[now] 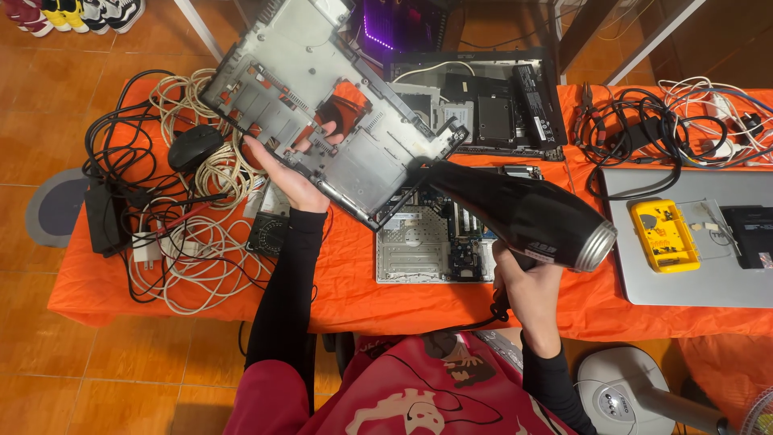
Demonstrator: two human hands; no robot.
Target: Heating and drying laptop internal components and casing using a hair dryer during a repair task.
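Left hand [294, 173] tilts grey, ribbed laptop shell [322, 105]; right hand [523, 278] aims hairdryer [523, 213].

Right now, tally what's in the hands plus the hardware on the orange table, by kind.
Laptop bottom cover, left hand: 1
Hair dryer, right hand: 1
Opened laptop chassis: 2
Closed silver laptop: 1
Computer mouse: 1
Total: 6

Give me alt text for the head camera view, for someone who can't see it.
Left hand lifts a grey laptop base shell tilted above an orange table; right hand aims a black hair dryer at its edge. Tangled cables lie left, a circuit board beneath.
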